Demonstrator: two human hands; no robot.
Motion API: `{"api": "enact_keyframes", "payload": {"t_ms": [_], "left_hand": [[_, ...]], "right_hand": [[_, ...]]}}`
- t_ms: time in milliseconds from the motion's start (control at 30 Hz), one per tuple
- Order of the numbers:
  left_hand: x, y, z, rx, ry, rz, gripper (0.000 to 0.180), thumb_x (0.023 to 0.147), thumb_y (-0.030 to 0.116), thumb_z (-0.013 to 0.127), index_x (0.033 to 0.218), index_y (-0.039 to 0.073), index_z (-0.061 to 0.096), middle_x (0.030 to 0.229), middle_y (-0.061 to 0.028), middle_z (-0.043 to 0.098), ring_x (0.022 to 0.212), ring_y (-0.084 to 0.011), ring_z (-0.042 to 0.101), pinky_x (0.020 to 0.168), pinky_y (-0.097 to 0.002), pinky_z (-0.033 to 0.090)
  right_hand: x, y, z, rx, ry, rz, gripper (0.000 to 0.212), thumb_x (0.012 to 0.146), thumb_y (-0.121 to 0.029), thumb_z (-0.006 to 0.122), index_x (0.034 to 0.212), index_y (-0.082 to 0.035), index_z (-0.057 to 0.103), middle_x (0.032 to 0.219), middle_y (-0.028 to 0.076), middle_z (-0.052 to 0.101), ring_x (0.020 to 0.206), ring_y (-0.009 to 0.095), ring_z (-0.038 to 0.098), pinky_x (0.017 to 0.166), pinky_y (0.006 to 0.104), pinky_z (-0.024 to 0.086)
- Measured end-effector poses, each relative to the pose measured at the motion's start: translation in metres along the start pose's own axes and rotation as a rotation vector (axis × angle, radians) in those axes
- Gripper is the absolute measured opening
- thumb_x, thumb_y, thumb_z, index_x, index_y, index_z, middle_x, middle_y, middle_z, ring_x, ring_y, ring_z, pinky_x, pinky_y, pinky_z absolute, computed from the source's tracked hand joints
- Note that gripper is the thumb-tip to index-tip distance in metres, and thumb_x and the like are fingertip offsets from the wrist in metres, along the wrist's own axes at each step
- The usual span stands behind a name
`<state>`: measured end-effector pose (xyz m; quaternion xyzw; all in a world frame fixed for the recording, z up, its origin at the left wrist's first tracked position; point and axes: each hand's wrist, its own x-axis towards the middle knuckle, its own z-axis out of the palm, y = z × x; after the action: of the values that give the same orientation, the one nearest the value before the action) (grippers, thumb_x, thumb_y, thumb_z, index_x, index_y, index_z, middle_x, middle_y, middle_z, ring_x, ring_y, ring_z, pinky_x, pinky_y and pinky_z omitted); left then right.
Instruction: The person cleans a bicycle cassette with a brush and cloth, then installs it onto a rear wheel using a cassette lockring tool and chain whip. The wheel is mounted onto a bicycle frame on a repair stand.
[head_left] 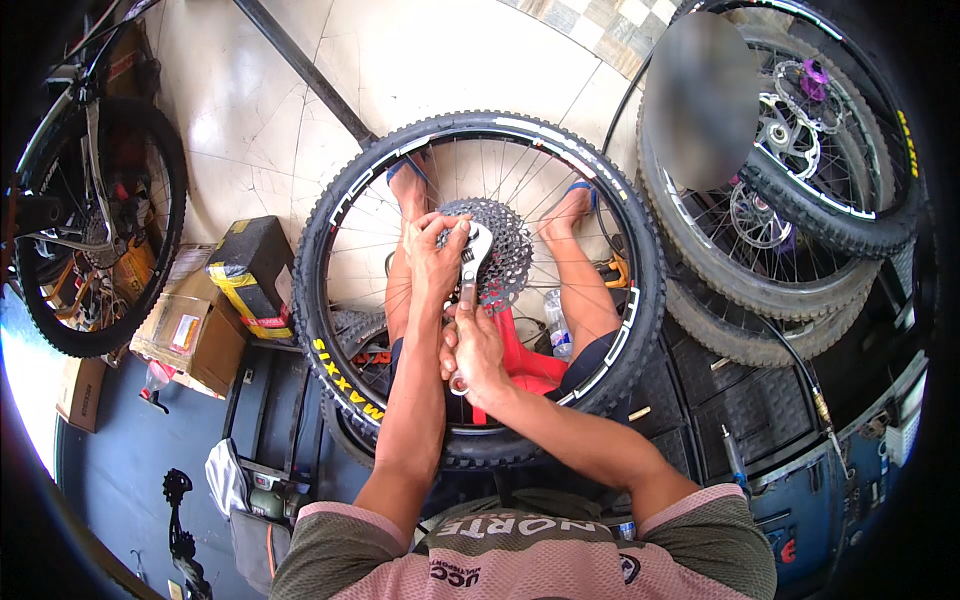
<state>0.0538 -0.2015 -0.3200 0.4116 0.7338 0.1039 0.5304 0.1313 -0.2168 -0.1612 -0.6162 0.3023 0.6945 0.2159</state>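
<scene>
A bicycle wheel with a knobby black tyre (645,330) is between my legs, its large cassette (513,240) facing up. Over the cassette lies a silver adjustable wrench (481,252), its jaw end near the hub. My right hand (476,345) is wrapped round the wrench's handle, whose holed end shows below the fist. At the head of the wrench, my left hand (437,250) has its fingers curled against the jaw and adjuster area. What the jaws sit on at the hub cannot be made out.
Several wheels (700,255) are piled at the right. A bicycle (95,210) stands at the left, near a cardboard box (190,325) and a black box with yellow tape (250,270). A dark pole (310,70) reaches toward the wheel. Tools hang or lie on the blue panel (795,520), lower right.
</scene>
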Motion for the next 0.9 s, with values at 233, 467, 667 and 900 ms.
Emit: {"api": "enact_keyframes", "payload": {"t_ms": [233,467,667,900], "left_hand": [[-0.004,0.011,0.011,0.062,0.044,0.018,0.021,0.084,0.034,0.081,0.09,0.014,0.076,0.113,-0.0096,0.066,0.119,-0.0308,0.056,0.116,-0.0518,0.032],[-0.005,0.018,0.008,0.086,0.11,0.023,0.027,0.079,0.033,0.085,0.087,0.01,0.075,0.115,-0.0162,0.064,0.122,-0.0343,0.055,0.118,-0.0562,0.03],[-0.005,0.016,0.009,0.08,0.13,0.045,0.026,0.079,0.032,0.085,0.087,0.008,0.076,0.116,-0.0176,0.064,0.122,-0.0358,0.055,0.118,-0.0535,0.031],[-0.007,0.012,0.005,-0.031,0.09,0.0,0.023,0.083,0.028,0.084,0.086,0.007,0.076,0.117,-0.0178,0.062,0.12,-0.0344,0.054,0.109,-0.0473,0.037]], "right_hand": [[0.034,-0.074,-0.106,-0.347,-0.239,0.281,0.029,0.11,-0.041,0.052,0.11,-0.012,0.054,0.064,-0.003,0.041,0.036,0.01,0.036,0.031,0.0308,0.028],[0.136,-0.239,-0.138,-1.013,-0.598,0.531,0.045,0.102,-0.05,0.064,0.11,-0.006,0.063,0.064,-0.004,0.045,0.039,0.005,0.034,0.033,0.0246,0.026],[0.099,-0.204,-0.144,-0.915,-0.532,0.467,0.043,0.106,-0.051,0.056,0.1,-0.009,0.058,0.061,-0.005,0.042,0.04,0.005,0.035,0.034,0.0239,0.026],[0.054,-0.163,-0.126,-0.809,-0.324,0.367,0.042,0.107,-0.05,0.055,0.095,-0.01,0.058,0.061,-0.005,0.042,0.04,0.005,0.034,0.035,0.0247,0.025]]}}
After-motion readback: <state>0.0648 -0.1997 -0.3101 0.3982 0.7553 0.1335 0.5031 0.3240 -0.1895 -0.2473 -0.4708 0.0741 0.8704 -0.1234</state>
